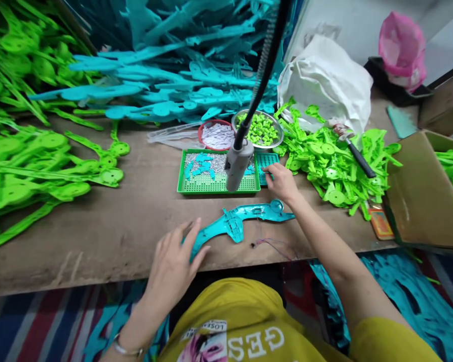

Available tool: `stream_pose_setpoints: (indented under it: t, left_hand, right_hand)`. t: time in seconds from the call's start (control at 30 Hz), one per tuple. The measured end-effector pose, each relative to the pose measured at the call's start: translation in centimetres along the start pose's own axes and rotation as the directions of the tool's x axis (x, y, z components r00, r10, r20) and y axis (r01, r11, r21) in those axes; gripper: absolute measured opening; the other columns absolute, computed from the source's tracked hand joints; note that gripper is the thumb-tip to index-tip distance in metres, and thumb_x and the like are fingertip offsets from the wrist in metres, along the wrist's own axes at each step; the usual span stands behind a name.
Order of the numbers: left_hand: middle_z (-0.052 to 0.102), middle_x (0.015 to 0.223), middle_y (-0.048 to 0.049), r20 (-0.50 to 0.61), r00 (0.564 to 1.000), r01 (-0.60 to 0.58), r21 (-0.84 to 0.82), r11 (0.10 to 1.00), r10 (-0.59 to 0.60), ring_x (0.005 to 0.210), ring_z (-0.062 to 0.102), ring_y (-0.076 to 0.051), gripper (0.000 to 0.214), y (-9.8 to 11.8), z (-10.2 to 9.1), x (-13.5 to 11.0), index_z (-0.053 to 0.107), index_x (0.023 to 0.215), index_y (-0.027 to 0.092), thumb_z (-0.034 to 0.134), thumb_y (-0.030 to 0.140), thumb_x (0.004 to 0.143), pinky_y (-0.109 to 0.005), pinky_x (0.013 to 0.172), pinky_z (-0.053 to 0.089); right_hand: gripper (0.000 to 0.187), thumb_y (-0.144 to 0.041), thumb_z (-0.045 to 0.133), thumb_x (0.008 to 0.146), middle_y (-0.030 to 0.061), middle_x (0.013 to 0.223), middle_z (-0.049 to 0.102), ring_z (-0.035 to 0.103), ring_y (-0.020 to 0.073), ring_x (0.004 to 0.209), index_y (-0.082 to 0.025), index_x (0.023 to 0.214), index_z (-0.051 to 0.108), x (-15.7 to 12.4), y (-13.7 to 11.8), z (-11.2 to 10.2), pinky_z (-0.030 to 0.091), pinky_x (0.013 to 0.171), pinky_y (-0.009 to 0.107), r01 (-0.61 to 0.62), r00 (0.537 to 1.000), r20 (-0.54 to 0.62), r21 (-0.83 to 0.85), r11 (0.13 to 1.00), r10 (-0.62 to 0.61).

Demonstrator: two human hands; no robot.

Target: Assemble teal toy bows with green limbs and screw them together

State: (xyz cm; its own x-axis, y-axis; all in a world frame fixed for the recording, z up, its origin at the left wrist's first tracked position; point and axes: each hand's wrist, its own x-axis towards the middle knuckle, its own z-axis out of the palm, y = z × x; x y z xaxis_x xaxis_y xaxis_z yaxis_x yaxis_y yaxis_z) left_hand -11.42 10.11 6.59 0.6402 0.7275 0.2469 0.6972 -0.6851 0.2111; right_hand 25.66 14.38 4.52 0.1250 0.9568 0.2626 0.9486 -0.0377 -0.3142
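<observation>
Turquoise plastic part [232, 221], right here, with its left end under my left hand [173, 259]! Thumb and forefinger stand spread at that end, a loose, wide hold, and from there the part stretches away to the right until its far tip meets the line of my right forearm. Up goes my right hand [282, 182], fingers bent at the small blue tray [269, 160]; whether they pinch anything, I can't tell. Just left of those fingers sits the green tray [219, 191], its near rim facing me, with the grey tool head [236, 168] hanging over it, so it's tight on that side. Tight on the right too: a lime-green heap [328, 161] crowds in beyond my knuckles. Left of my left hand, brown tabletop [147, 201] runs broad towards another green pile [33, 161]. Front edge? It passes right beneath my left wrist, with thin wires [274, 244] lying near it, between my arms.
</observation>
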Motion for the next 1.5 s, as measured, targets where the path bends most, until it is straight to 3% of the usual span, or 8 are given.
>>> stream_pose_setpoints:
  t: [0.27,0.6,0.77,0.87,0.97,1.03,1.17,1.5]
  left_hand:
    - [0.063,0.126,-0.0143,-0.188,0.979,0.053,-0.164,0.985,-0.084,0.113,0.064,-0.03,0.047,-2.5,-1.2,-1.3,0.053,0.141,0.022,0.064,0.024,0.095,-0.046,0.099,0.051]
    - [0.059,0.135,-0.0159,0.102,0.995,0.025,-0.201,0.979,-0.004,0.124,0.057,-0.033,0.054,0.0,0.8,0.1,0.046,0.146,0.021,0.061,0.035,0.097,-0.047,0.1,0.048]
    - [0.064,0.12,-0.014,0.2,0.979,0.057,-0.144,0.988,-0.027,0.107,0.059,-0.031,0.05,0.1,1.9,0.8,0.052,0.144,0.017,0.06,0.032,0.097,-0.042,0.089,0.049]
    - [0.065,0.105,-0.0112,0.192,0.981,0.049,-0.097,0.994,-0.03,0.095,0.058,-0.028,0.04,0.1,2.1,1.0,0.059,0.137,0.017,0.055,0.026,0.098,-0.04,0.083,0.049]
    - [0.064,0.103,-0.0105,0.154,0.988,0.04,-0.064,0.997,-0.029,0.091,0.056,-0.027,0.039,0.4,1.7,1.1,0.061,0.136,0.019,0.055,0.024,0.097,-0.038,0.08,0.048]
    - [0.063,0.103,-0.0102,0.131,0.991,0.041,-0.041,0.998,-0.035,0.09,0.056,-0.027,0.038,0.8,1.3,1.2,0.062,0.134,0.02,0.055,0.024,0.097,-0.038,0.078,0.047]
    - [0.063,0.101,-0.0107,0.109,0.992,0.063,-0.001,0.998,-0.063,0.089,0.055,-0.027,0.037,1.8,0.3,1.2,0.063,0.132,0.021,0.053,0.022,0.097,-0.039,0.076,0.046]
    - [0.063,0.103,-0.0119,0.041,0.996,0.073,0.016,0.997,-0.074,0.09,0.056,-0.028,0.036,3.5,-1.5,0.8,0.062,0.13,0.019,0.053,0.019,0.096,-0.041,0.075,0.044]
  right_hand:
    - [0.024,-0.014,0.05,0.09,0.0138,0.097,0.07,0.064,0.0252,0.092,-0.015,0.099,0.072,1.2,1.1,0.9,0.049,0.08,0.034,0.022,0.997,0.074,-0.189,0.982,-0.008]
    - [0.03,-0.011,0.049,0.088,0.016,0.11,0.068,0.061,0.0271,0.101,-0.014,0.104,0.074,2.6,0.8,0.6,0.049,0.09,0.039,0.139,0.972,0.209,-0.155,0.978,-0.105]
    - [0.029,-0.01,0.053,0.084,0.0173,0.108,0.072,0.065,0.0294,0.101,-0.011,0.1,0.077,3.7,1.0,0.5,0.051,0.09,0.042,0.01,0.98,0.197,-0.113,0.994,0.012]
    - [0.024,-0.012,0.06,0.079,0.013,0.092,0.076,0.069,0.0257,0.087,-0.011,0.091,0.08,2.7,0.0,-0.5,0.053,0.087,0.041,-0.169,0.984,0.061,0.041,0.985,0.167]
    - [0.02,-0.022,0.067,0.077,0.007,0.079,0.077,0.07,0.0202,0.072,-0.014,0.088,0.081,-1.0,-2.8,-1.8,0.056,0.076,0.036,-0.367,0.913,-0.028,0.381,0.849,0.407]
    - [0.02,-0.03,0.07,0.075,0.0053,0.079,0.078,0.07,0.0192,0.071,-0.016,0.085,0.081,-4.3,-5.2,-2.2,0.056,0.072,0.034,-0.442,0.868,0.063,0.55,0.709,0.493]
    - [0.02,-0.035,0.072,0.072,0.0044,0.075,0.077,0.068,0.0173,0.065,-0.018,0.079,0.08,-9.3,-8.3,-1.4,0.056,0.066,0.032,-0.547,0.78,0.147,0.633,0.548,0.608]
    - [0.022,-0.028,0.057,0.089,0.0077,0.082,0.076,0.069,0.0203,0.073,-0.023,0.087,0.079,-10.9,-10.7,0.0,0.057,0.077,0.037,-0.416,0.858,-0.192,0.284,0.864,0.476]
